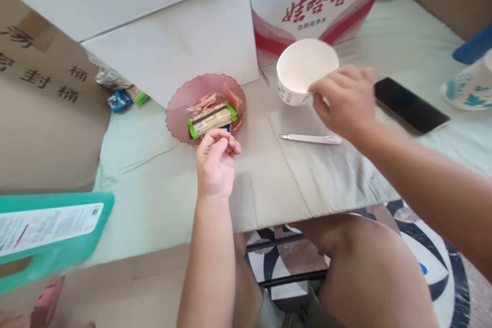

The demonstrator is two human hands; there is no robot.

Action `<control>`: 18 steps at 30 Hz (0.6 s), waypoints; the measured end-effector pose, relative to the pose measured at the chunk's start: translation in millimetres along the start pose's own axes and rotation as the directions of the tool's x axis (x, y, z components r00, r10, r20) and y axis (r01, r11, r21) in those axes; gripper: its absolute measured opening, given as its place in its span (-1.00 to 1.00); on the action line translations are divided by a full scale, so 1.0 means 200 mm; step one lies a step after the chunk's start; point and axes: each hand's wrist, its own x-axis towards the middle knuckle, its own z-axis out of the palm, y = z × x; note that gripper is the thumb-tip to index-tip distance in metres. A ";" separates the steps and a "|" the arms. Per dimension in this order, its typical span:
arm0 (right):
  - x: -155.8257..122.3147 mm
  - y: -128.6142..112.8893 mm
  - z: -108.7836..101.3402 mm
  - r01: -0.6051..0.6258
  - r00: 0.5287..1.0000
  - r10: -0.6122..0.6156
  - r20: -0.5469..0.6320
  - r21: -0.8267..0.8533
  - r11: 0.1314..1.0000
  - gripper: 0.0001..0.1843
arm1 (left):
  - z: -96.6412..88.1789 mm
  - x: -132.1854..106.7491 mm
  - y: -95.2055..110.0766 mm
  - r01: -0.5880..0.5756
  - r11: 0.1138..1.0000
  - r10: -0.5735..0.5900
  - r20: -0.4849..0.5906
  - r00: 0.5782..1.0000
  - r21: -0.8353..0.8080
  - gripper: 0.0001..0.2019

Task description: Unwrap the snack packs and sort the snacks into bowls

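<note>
My right hand pinches the near rim of a white paper bowl, which tilts so that its bare inside shows. Beneath it on the cloth lies a slim pale utility knife. My left hand is raised palm up, fingers curled in and thumb against them, with nothing visible in it. Just beyond those fingers stands a pink scalloped plate, holding a green-ended snack packet and other small wrapped snacks.
White cartons and a red-and-white water carton line the back. To the right are a black phone and a patterned paper cup. A green plastic board with a label and a brown carton occupy the left.
</note>
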 end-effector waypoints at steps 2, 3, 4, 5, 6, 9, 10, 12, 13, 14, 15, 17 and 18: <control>0.04 -0.10 0.16 0.038 0.996 -0.043 0.079 0.069 0.997 -0.75 | -0.06 -0.02 0.02 0.004 1.000 -0.005 -0.034 0.999 -0.024 -0.81; 0.05 -0.14 0.21 0.055 0.995 -0.062 0.074 0.088 0.995 -0.73 | -0.10 -0.03 0.03 0.007 0.999 -0.009 -0.054 0.998 -0.038 -0.81; 0.06 -0.18 0.23 0.074 0.996 -0.079 0.045 0.094 0.993 -0.69 | -0.13 -0.04 0.04 0.009 0.998 -0.014 -0.076 0.997 -0.060 -0.81; 0.06 -0.22 0.23 0.098 0.995 -0.098 0.003 0.089 0.991 -0.65 | -0.16 -0.05 0.06 0.009 0.996 -0.018 -0.098 0.995 -0.093 -0.81; 0.08 -0.26 0.22 0.126 0.992 -0.123 -0.037 0.076 0.989 -0.62 | -0.18 -0.05 0.07 0.007 0.990 -0.024 -0.119 0.993 -0.137 -0.81; 0.15 -0.46 0.15 0.286 0.957 -0.289 0.036 0.071 0.956 -0.60 | -0.24 -0.05 0.10 -0.004 0.960 -0.044 -0.166 0.985 -0.280 -0.80; 0.19 -0.55 0.14 0.356 0.922 -0.365 0.131 0.093 0.930 -0.58 | -0.25 -0.05 0.11 -0.005 0.951 -0.050 -0.171 0.984 -0.310 -0.81; 0.28 -0.72 0.15 0.437 0.840 -0.453 0.299 0.122 0.891 -0.53 | -0.26 -0.05 0.12 0.001 0.940 -0.060 -0.164 0.985 -0.341 -0.83; 0.32 -0.80 0.18 0.444 0.817 -0.458 0.349 0.126 0.887 -0.48 | -0.27 -0.05 0.12 0.005 0.937 -0.064 -0.160 0.985 -0.349 -0.84; 0.37 -0.86 0.21 0.440 0.797 -0.452 0.401 0.128 0.889 -0.44 | -0.28 -0.06 0.12 0.008 0.935 -0.068 -0.158 0.985 -0.355 -0.84; 0.41 -0.90 0.25 0.429 0.777 -0.436 0.454 0.125 0.895 -0.39 | -0.29 -0.06 0.11 0.011 0.932 -0.073 -0.158 0.985 -0.362 -0.85; 0.47 -0.94 0.35 0.420 0.756 -0.425 0.499 0.129 0.898 -0.30 | -0.31 -0.07 0.11 0.013 0.929 -0.078 -0.162 0.984 -0.370 -0.86; 0.50 -0.94 0.39 0.423 0.756 -0.433 0.490 0.139 0.895 -0.26 | -0.32 -0.08 0.12 0.010 0.929 -0.076 -0.164 0.983 -0.369 -0.87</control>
